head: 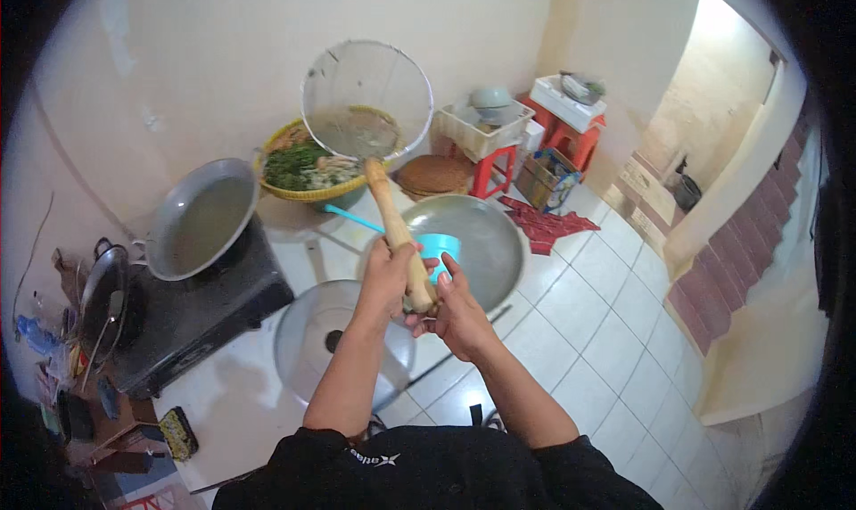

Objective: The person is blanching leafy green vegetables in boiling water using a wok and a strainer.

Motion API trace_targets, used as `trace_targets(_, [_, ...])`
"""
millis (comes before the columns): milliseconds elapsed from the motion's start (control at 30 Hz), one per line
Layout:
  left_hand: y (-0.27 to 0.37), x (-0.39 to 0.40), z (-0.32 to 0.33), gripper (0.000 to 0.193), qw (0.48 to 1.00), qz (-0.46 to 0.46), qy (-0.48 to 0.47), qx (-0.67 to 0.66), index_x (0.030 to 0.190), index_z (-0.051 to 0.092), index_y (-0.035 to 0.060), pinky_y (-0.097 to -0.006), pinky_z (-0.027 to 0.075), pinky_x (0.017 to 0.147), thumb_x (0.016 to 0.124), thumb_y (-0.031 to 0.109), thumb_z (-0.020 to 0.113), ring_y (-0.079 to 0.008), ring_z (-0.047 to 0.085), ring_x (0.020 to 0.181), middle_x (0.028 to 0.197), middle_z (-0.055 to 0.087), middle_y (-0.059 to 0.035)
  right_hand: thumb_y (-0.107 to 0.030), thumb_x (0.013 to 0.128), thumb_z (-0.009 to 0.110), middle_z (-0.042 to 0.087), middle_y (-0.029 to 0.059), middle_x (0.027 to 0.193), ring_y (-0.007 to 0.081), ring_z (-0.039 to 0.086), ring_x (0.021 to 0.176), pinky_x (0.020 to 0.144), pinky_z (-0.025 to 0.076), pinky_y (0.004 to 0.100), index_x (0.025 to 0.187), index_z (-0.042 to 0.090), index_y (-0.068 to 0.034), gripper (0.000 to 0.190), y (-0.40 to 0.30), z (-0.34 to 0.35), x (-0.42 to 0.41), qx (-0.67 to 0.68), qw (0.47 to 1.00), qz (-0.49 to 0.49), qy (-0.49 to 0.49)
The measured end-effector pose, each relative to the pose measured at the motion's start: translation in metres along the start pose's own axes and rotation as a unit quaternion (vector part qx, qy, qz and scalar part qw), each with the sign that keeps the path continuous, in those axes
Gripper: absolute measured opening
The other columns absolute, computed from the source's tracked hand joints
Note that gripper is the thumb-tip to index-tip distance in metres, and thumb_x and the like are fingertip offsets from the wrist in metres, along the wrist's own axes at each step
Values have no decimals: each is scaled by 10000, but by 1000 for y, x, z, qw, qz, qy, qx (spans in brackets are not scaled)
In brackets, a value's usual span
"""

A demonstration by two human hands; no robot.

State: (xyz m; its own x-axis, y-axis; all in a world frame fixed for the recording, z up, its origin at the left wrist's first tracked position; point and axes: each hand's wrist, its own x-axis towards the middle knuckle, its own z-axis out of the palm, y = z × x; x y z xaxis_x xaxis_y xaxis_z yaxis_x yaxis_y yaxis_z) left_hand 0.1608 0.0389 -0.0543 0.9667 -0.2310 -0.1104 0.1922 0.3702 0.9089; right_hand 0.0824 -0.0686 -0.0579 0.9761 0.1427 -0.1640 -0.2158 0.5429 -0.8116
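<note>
My left hand grips the wooden handle of a round wire-mesh skimmer, whose net is raised toward the wall. Around the handle's butt end, my right hand is cupped with its fingers apart; whether it touches the wood is unclear. Behind the hands, a turquoise plastic dipper lies at a wide metal pan, partly hidden by the handle and fingers. A round metal lid with a dark knob lies below my left forearm. Seen past the net, a yellow-rimmed basket holds chopped greens and other food.
A large wok containing liquid sits on a black stove at left, beside a smaller pan. Red stools bear crates and bowls at the back. A red cloth lies on the tiled floor. Stairs rise at right.
</note>
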Motion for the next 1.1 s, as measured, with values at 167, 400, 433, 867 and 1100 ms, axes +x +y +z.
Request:
trace_targets(167, [-36, -6, 121, 209, 997, 26, 24, -66, 958, 432, 25, -321, 529, 492, 840, 176, 515, -150, 533, 641, 836, 465, -74, -324, 932, 444, 538, 170, 1055, 210, 570, 777, 622, 487, 327, 1397, 106, -80, 625, -38, -133, -78, -117, 990, -7, 80])
trace_targets(400, [-85, 24, 228, 189, 989, 17, 53, -138, 926, 450, 41, -307, 516, 497, 845, 195, 526, -140, 531, 616, 775, 482, -61, -226, 903, 522, 556, 154, 1031, 185, 581, 776, 588, 486, 276, 1287, 357, -12, 470, -102, -253, -137, -123, 983, 44, 129])
trace_targets(433, [-89, 29, 239, 187, 987, 9, 59, -148, 920, 451, 42, -306, 514, 498, 848, 198, 525, -142, 533, 616, 760, 485, -59, -222, 905, 518, 554, 151, 1030, 185, 581, 777, 587, 487, 276, 1284, 362, -11, 461, -109, -264, -135, -112, 984, 43, 131])
trace_targets(867, [-117, 147, 290, 199, 966, 58, 118, -221, 1014, 376, 50, -348, 536, 527, 866, 142, 472, -173, 533, 711, 945, 446, -79, -98, 863, 569, 374, 128, 1230, 156, 535, 853, 631, 505, 270, 1341, 344, -56, 530, -196, -296, 38, -297, 926, -227, -52])
trace_targets(1100, [-106, 230, 276, 192, 946, 83, 193, -248, 1015, 378, 58, -345, 529, 504, 863, 128, 471, -183, 541, 691, 921, 450, -77, -69, 866, 551, 405, 113, 1210, 150, 530, 863, 649, 506, 267, 1302, 406, -40, 460, -221, -308, 137, -273, 928, -204, -150])
